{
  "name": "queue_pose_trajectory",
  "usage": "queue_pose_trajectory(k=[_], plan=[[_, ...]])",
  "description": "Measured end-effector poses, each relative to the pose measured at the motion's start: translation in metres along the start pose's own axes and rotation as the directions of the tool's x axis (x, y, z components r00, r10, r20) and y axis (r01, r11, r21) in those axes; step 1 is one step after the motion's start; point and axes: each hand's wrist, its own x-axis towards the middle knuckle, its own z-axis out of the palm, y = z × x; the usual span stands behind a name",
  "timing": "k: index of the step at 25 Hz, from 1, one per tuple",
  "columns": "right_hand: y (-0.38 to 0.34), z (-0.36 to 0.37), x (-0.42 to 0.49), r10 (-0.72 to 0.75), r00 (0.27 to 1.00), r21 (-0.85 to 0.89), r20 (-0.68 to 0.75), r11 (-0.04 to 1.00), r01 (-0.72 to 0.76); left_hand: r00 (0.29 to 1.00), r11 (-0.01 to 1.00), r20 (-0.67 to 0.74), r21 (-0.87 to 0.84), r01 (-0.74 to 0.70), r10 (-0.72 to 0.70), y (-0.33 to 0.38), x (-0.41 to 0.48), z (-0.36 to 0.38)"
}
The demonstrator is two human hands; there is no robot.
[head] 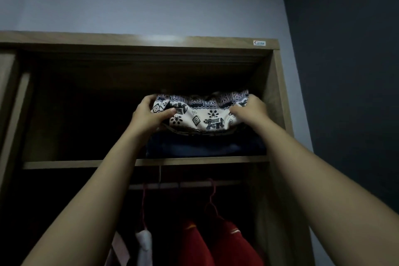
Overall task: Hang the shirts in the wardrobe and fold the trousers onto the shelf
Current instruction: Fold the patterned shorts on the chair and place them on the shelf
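Two hands: we grip the trousers (pixel 200 114), centre frame.
Left hand (pixel 149 114): clasps left end.
Right hand (pixel 251 110): clasps right end.
Shelf (pixel 75 164): below them.

Just two bare arms, that's all of the person in shot

The left forearm (pixel 90 201) fills the lower left of the frame and the right forearm (pixel 313 179) the lower right, both uncovered right to the picture's edge. The left hand (pixel 149 114) and right hand (pixel 251 110) near centre are bare too.
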Motion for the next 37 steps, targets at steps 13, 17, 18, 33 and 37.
queue_pose_trajectory(k=[13, 17, 18, 33, 37], plan=[[0.032, 0.004, -0.029, -0.585, 0.688, -0.381, 0.428, 0.574, 0.725, 0.814, 0.255, 0.52, 0.776, -0.577, 0.26, -0.012, -0.023, -0.011], [0.036, 0.005, -0.024, -0.47, 0.808, -0.59, 0.355, 0.558, 0.584, 0.883, 0.212, 0.381, 0.871, -0.442, 0.273, -0.023, -0.016, -0.005], [0.034, 0.003, -0.022, -0.43, 0.83, -0.615, 0.356, 0.562, 0.554, 0.891, 0.232, 0.354, 0.876, -0.422, 0.286, -0.025, -0.017, -0.003], [0.042, 0.062, -0.127, -0.773, 0.629, -0.235, 0.081, 0.598, 0.766, 0.88, 0.521, 0.136, 0.761, -0.386, 0.454, -0.068, -0.114, -0.055], [0.029, 0.15, -0.236, -0.854, 0.498, 0.01, 0.15, 0.505, 0.863, 0.892, 0.374, 0.138, 0.872, -0.315, 0.431, -0.1, -0.175, -0.11]])
